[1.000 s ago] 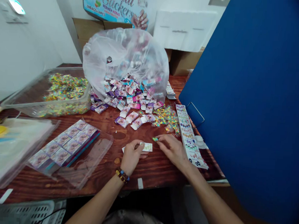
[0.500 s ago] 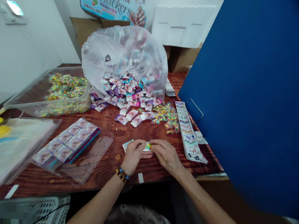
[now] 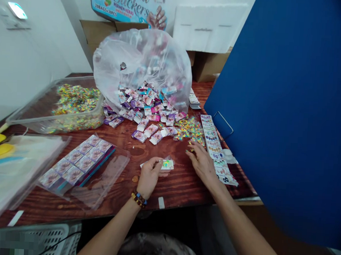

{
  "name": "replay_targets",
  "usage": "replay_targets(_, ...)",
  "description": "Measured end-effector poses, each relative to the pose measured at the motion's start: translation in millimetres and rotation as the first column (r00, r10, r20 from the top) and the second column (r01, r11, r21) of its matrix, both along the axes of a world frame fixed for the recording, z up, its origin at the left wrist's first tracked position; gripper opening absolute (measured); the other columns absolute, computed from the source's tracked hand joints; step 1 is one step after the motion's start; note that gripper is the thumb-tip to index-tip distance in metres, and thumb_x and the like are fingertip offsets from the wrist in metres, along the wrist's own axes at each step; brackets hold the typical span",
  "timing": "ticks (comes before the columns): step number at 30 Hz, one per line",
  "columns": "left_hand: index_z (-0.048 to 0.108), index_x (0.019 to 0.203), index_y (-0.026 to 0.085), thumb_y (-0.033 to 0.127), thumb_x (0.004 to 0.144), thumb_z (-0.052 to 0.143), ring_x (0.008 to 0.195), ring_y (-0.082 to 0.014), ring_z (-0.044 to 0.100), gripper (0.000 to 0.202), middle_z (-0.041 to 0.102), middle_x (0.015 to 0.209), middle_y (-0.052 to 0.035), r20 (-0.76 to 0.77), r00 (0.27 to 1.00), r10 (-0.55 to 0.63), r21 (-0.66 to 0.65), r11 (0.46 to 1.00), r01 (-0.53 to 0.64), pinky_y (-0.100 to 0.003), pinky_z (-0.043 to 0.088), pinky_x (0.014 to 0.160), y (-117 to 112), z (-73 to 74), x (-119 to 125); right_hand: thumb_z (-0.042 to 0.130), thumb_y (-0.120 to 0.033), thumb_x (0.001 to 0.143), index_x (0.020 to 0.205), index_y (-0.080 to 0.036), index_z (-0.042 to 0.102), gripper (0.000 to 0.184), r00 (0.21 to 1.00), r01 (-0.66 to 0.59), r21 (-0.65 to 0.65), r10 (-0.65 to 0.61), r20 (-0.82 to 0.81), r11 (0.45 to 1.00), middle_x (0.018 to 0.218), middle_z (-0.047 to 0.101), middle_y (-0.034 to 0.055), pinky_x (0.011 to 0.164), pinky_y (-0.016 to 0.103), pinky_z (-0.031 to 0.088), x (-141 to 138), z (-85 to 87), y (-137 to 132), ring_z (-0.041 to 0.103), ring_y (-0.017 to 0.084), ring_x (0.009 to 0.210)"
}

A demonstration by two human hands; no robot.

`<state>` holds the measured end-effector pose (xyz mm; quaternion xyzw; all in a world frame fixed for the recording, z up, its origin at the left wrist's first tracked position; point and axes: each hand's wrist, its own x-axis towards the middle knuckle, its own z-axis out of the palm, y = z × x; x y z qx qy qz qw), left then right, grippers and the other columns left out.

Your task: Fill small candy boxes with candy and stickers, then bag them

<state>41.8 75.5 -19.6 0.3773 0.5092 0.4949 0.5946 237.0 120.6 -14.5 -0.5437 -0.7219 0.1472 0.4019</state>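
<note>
My left hand (image 3: pixel 150 174) pinches a small clear packet (image 3: pixel 166 164) with colourful bits inside, low over the wooden table (image 3: pixel 181 189). My right hand (image 3: pixel 202 162) reaches out to the right, its fingers spread over loose colourful candy pieces (image 3: pixel 191 131) beside a long nail sticker sheet (image 3: pixel 215 152). It holds nothing that I can see.
A big clear plastic bag (image 3: pixel 142 65) spills small pink and purple packets (image 3: pixel 148 111) behind the hands. A clear tub of candy (image 3: pixel 69 103) stands at the left. Flat boxed packs in a clear sleeve (image 3: pixel 80 161) lie front left. A blue board (image 3: pixel 288 111) fills the right.
My right hand, which met the left at the packet half a second ago, has drawn away right toward the loose candy. The left hand keeps the packet.
</note>
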Motion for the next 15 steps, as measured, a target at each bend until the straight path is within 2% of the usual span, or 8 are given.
replay_targets(4, 0.064, 0.09, 0.016, 0.043, 0.078, 0.06, 0.073, -0.0198, 0.069, 0.03, 0.068, 0.086, -0.0044, -0.09, 0.994, -0.056, 0.07, 0.996, 0.062, -0.034, 0.06, 0.065, -1, -1.3, 0, 0.053, -0.029, 0.087, 0.097, -0.021, 0.065, 0.018, 0.977, -0.182, -0.136, 0.163, -0.137, 0.974, 0.099, 0.066, 0.0065, 0.085, 0.034, 0.048, -13, 5.3, -7, 0.062, 0.021, 0.094)
replay_targets(6, 0.064, 0.089, 0.016, 0.043, 0.079, 0.06, 0.075, -0.0196, 0.069, 0.029, 0.068, 0.089, -0.0048, -0.088, 0.994, -0.063, 0.087, 0.994, 0.07, -0.034, 0.06, 0.065, -2, -0.4, 1, 0.057, -0.028, 0.085, 0.095, -0.021, 0.066, 0.015, 0.965, -0.228, -0.163, 0.201, -0.166, 0.96, 0.091, 0.065, 0.0042, 0.079, 0.031, 0.047, -24, 6.4, -14, 0.061, 0.019, 0.088)
replay_targets(10, 0.063, 0.089, 0.016, 0.044, 0.075, 0.064, 0.07, -0.0191, 0.07, 0.032, 0.069, 0.088, -0.0047, 0.044, 0.998, -0.033, 0.017, 0.999, 0.032, -0.035, 0.06, 0.065, -2, 2.7, 5, 0.061, -0.028, 0.082, 0.085, -0.02, 0.063, 0.008, 0.967, -0.217, -0.168, 0.187, -0.175, 0.962, 0.085, 0.061, 0.0028, 0.075, 0.03, 0.045, -39, 0.5, -21, 0.058, 0.018, 0.082)
replay_targets(15, 0.061, 0.089, 0.014, 0.044, 0.071, 0.071, 0.071, -0.0176, 0.07, 0.036, 0.07, 0.087, -0.0051, 0.15, 0.989, -0.003, -0.028, 1.0, 0.007, -0.034, 0.06, 0.07, -4, 2.9, 10, 0.059, -0.027, 0.082, 0.089, -0.019, 0.059, 0.011, 0.953, -0.145, -0.177, 0.089, -0.288, 0.973, 0.093, 0.061, 0.0048, 0.079, 0.032, 0.047, -48, -12.6, -27, 0.059, 0.019, 0.088)
